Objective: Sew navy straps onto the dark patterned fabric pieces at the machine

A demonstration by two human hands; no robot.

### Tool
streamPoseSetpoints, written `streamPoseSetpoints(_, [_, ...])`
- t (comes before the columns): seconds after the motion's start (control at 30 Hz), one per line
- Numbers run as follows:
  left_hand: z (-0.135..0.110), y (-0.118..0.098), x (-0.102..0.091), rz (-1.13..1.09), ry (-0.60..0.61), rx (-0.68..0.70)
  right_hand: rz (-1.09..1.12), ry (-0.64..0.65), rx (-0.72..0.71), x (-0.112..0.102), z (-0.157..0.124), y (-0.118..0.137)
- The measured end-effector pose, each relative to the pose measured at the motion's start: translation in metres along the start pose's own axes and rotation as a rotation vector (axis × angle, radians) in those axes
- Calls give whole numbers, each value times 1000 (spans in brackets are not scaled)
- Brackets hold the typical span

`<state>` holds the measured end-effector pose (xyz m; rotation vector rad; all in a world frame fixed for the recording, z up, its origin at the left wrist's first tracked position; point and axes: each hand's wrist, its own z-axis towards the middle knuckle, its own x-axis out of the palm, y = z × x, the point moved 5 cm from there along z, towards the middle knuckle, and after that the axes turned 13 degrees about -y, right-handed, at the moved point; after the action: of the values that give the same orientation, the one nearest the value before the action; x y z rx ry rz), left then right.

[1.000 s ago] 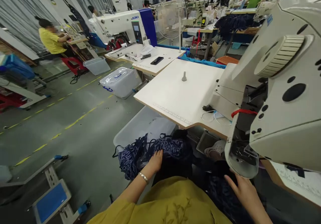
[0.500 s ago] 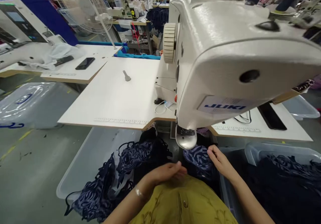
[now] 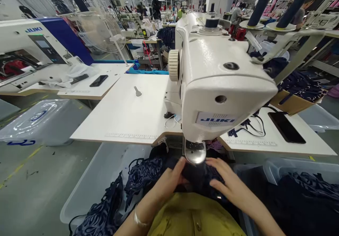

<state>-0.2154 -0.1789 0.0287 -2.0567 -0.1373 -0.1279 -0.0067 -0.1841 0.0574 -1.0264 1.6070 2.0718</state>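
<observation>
A dark navy bra (image 3: 194, 176) lies beneath the rounded metal end (image 3: 195, 155) of a JUKI sewing machine (image 3: 214, 98). My left hand (image 3: 172, 176) is closed on its left side, thumb uppermost, the other fingers partly hidden by cloth. On the bra's right side rests my right hand (image 3: 229, 183), its fingers stretched out and the thumb apart from them. The needle area is out of sight behind the machine's end. To the left, several patterned navy bras (image 3: 144, 170) spill over a clear plastic bin (image 3: 87, 179).
A white table (image 3: 127, 112) extends left, with a small grey tool (image 3: 137, 91) on it. Right of the machine lie a black phone (image 3: 286, 127) and dark straps (image 3: 246, 125). Another bin (image 3: 275, 163) with dark garments stands at the right. A second machine (image 3: 23, 52) is at far left.
The view has tilted up. Both hands have moved in to the metal end of the machine. The bra's patterned cup has given way to plain dark cloth between them.
</observation>
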Motion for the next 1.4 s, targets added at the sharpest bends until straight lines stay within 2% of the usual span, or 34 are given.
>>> streamPoseSetpoints(0.03, [-13,-9,4,92,48,51,75,28,-17,7,3,14])
streamPoseSetpoints(0.07, [-25,-22,11,294,117,206,143,69,-33,14,6,28])
streamPoseSetpoints(0.13, [-45,-45,19,595,160,467,242,84,3,20,11,46])
streamPoseSetpoints(0.2, [-55,-61,23,753,176,577,287,60,57,18,13,55])
streamPoseSetpoints(0.3, [-57,-79,27,748,183,608,319,21,60,5,12,60])
streamPoseSetpoints(0.4, [-51,-84,33,546,211,466,375,-33,66,-11,12,62])
streamPoseSetpoints(0.47, [-45,-83,33,504,141,399,383,-115,104,-20,16,59])
streamPoseSetpoints(0.5, [-42,-84,31,551,57,446,368,-165,129,-24,20,57])
streamPoseSetpoints(0.57, [-41,-94,27,721,-163,712,318,-231,177,-30,28,51])
streamPoseSetpoints(0.63, [-48,-106,25,859,-392,1078,258,-230,220,-32,38,45])
streamPoseSetpoints(0.67, [-54,-110,27,905,-462,1259,236,-213,229,-32,42,43])
streamPoseSetpoints(0.7, [-59,-111,30,952,-479,1419,228,-189,229,-31,46,42])
streamPoseSetpoints(0.77, [-61,-106,38,1093,-368,1629,228,-143,211,-29,53,42])
streamPoseSetpoints(0.83, [-55,-96,45,1259,-211,1661,227,-128,192,-29,58,41])
streamPoseSetpoints(0.9, [-47,-88,45,1359,-178,1617,246,-164,196,-30,61,36])
streamPoseSetpoints(1.03, [-41,-78,39,1371,-291,1599,368,-259,180,-34,61,26])
streamPoseSetpoints(1.27, [-41,-69,35,1403,-407,1559,235,-234,8,-32,68,32])
streamPoseSetpoints(1.4, [-42,-69,36,1390,-484,1534,228,-240,-17,-32,76,38])
